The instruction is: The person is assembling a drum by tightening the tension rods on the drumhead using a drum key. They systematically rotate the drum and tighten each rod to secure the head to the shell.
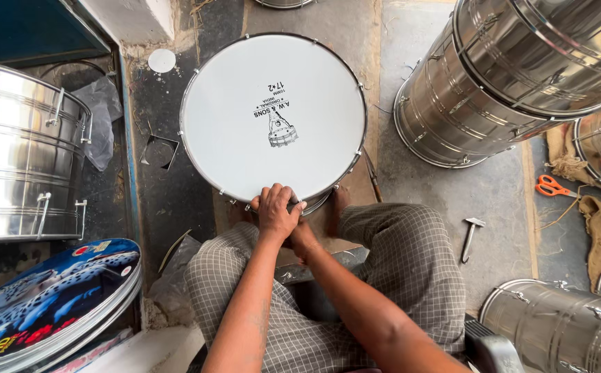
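A round drum with a white head (273,83) and a metal rim lies flat on the floor in front of my knees. My left hand (276,211) rests on the near edge of the drum, fingers curled over the rim. My right hand (302,238) is mostly hidden under the left hand, down at the near side of the drum; what it grips I cannot tell. My legs in checked cloth (397,255) frame the drum's near side.
Shiny steel drum shells stand at left (24,152), upper right (514,76) and lower right (556,324). A stack of printed drum heads (52,297) lies at lower left. A small hammer (472,236) and orange scissors (552,186) lie on the floor at right.
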